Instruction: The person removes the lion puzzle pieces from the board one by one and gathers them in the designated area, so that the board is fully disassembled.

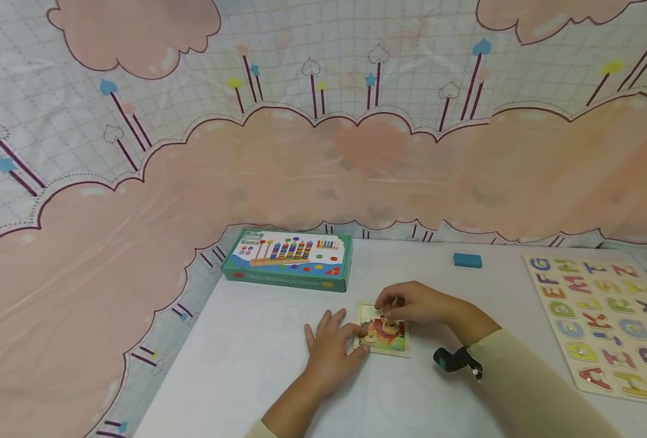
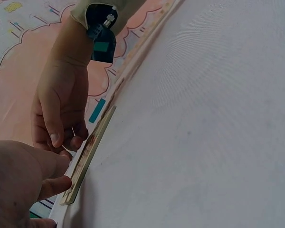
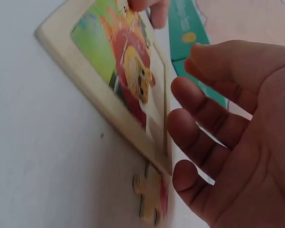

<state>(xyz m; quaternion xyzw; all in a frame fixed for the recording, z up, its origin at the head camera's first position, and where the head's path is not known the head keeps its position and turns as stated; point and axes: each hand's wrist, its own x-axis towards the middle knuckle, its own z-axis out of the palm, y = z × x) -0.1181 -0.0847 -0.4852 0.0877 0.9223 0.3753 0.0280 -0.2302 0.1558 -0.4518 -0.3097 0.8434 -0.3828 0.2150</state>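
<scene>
A small wooden jigsaw puzzle (image 1: 391, 342) with a lion picture lies on the white table; its tray shows bare wood along the upper part. My left hand (image 1: 329, 350) rests at the puzzle's left side, index finger on the picture and thumb by the lower edge. Over the upper right corner hovers my right hand (image 1: 419, 304), its fingers loosely bent. In the right wrist view that hand (image 3: 232, 104) has a gap between thumb and fingers, with nothing between them. A loose jigsaw piece (image 3: 152, 194) lies beside the tray's corner, under the right hand.
Behind the puzzle sits a green ring game box (image 1: 287, 260). A blue block (image 1: 467, 260) lies at the back right. The wooden alphabet board (image 1: 602, 322) takes up the table's right side. A patterned cloth (image 1: 301, 176) hangs behind the table.
</scene>
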